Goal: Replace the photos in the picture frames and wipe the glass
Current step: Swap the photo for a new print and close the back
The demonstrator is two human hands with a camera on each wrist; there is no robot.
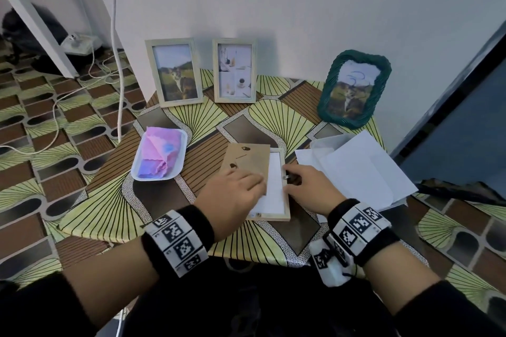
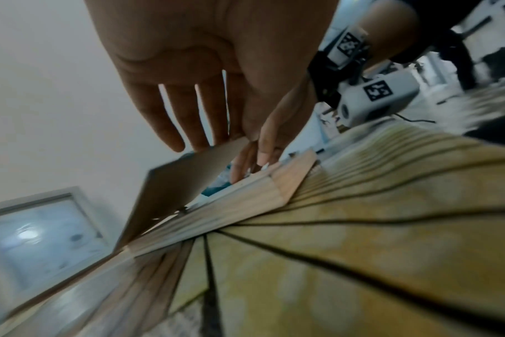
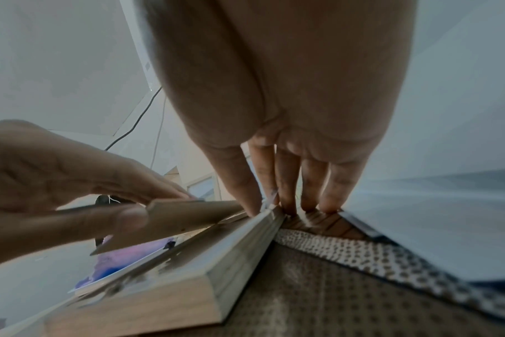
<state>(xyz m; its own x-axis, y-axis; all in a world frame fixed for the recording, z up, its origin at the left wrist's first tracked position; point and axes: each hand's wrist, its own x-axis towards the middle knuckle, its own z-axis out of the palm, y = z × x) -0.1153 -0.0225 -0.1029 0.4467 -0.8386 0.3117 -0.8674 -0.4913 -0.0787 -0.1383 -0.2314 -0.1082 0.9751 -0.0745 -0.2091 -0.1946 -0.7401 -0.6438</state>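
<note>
My left hand (image 1: 235,194) pinches the backing board (image 1: 246,163), thumb under its near edge and fingers on top, tilting that side up off the frame (image 1: 273,217). My right hand (image 1: 309,186) has its fingers straight down on the frame's right rail, pressing it against the table (image 1: 109,205); it grips nothing that I can see. The frame lies face down directly under both hands, and the white back of the photo (image 1: 275,180) shows where the board has lifted.

I judge the board to be thin, stiff and light, so an edge pinch is enough, but it would likely crease if I bent it. The frame is light wood and may slide on the slick cloth, which is why I would keep a hand on the rail. The glass is hidden underneath; I would lift the frame by its rails, never by the pane. The photo is limp paper and best taken by a corner.

Just right of my right hand is a stack of papers (image 1: 356,169). Left of my left hand a cloth (image 1: 160,153) sits in a tray (image 1: 137,172). Beyond my hands, three frames (image 1: 234,71) stand against the wall.
</note>
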